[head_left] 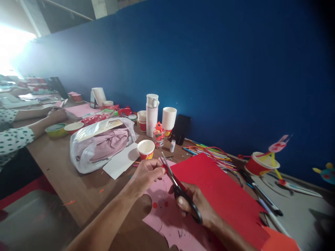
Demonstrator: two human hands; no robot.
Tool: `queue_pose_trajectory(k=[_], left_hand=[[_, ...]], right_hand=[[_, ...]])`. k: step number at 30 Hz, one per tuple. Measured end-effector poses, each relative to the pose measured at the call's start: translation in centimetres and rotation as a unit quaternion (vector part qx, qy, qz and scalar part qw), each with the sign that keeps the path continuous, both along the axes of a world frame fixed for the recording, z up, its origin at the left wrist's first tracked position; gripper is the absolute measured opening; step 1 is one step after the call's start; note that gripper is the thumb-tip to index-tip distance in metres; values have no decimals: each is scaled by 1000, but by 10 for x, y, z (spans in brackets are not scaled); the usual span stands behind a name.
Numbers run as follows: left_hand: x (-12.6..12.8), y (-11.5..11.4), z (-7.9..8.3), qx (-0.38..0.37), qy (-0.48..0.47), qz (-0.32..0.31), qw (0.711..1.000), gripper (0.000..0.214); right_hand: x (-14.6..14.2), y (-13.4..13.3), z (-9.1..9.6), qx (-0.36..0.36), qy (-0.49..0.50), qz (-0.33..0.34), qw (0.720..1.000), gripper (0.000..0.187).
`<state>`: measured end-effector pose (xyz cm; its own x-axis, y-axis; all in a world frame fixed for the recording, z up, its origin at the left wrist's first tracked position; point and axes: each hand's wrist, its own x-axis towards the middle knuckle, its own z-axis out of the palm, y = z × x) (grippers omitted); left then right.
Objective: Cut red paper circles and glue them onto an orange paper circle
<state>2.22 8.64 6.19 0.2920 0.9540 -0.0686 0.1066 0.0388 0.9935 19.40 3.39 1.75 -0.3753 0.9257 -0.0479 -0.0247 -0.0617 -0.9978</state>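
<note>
My right hand (pixel 195 202) grips black-handled scissors (pixel 171 176), their blades pointing up and away and slightly apart. Pinched in the fingers of my left hand (pixel 146 174) is a small piece of red paper (pixel 164 168), right beside the blades. Below both hands lies a pink paper sheet (pixel 167 226) with cut edges, pen marks and small red dots. A large red paper sheet (pixel 217 184) spreads to the right, partly under my right forearm. Just beyond my left hand stands a paper cup (pixel 146 148).
A plastic bag with pink cloth (pixel 104 143) and white card (pixel 121 162) lie left. Behind stand a bottle (pixel 152 118), stacked cups (pixel 169 118), a glue stick (pixel 172 146) and a phone (pixel 181 129). Pipe cleaners (pixel 209 155) lie right. Another person's arms (pixel 39 123) rest far left.
</note>
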Motion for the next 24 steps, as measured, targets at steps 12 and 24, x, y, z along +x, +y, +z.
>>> queue_pose_trajectory(k=[12,24], left_hand=[[-19,13,-1,100,-6,115,988,18],[20,-1,34,109,82,-16,991,18]], right_hand=[[41,5,33,44,-107,165,979,36],[35,-14,67,84,100,-34,991,38]])
